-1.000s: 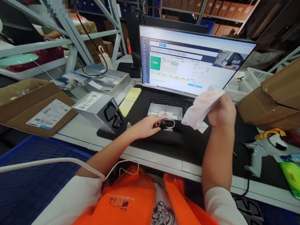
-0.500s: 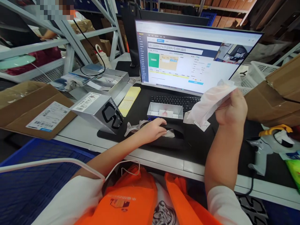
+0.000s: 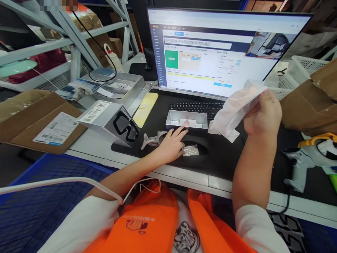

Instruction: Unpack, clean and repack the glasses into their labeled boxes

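My right hand (image 3: pixel 263 110), raised at the right in front of the monitor, is closed around one end of a white translucent pouch (image 3: pixel 233 110). The pouch slants down to the left, with a small white tag (image 3: pixel 232 135) at its lower end. My left hand (image 3: pixel 171 144) is low over the black mat with its fingers spread. Its fingertips reach to the front edge of a shallow open silver box (image 3: pixel 172 117); contact is unclear. Inside lies a white slip (image 3: pixel 188 122). By the left thumb is a small clear packet (image 3: pixel 191 150). Crumpled greyish wrapping (image 3: pixel 152 139) lies left of the hand.
A monitor (image 3: pixel 197 59) stands behind a black keyboard (image 3: pixel 197 106). Leftward are a silver goggles box (image 3: pixel 110 121), yellow label sheets (image 3: pixel 146 109), an open silver tray box (image 3: pixel 131 91) and a cardboard box (image 3: pixel 39 123). A barcode scanner (image 3: pixel 298 168) sits at right.
My left hand's fingers have spread and stretched forward to the silver box, leaving the clear packet more exposed. My right hand still holds the pouch. The whole view has shifted slightly.
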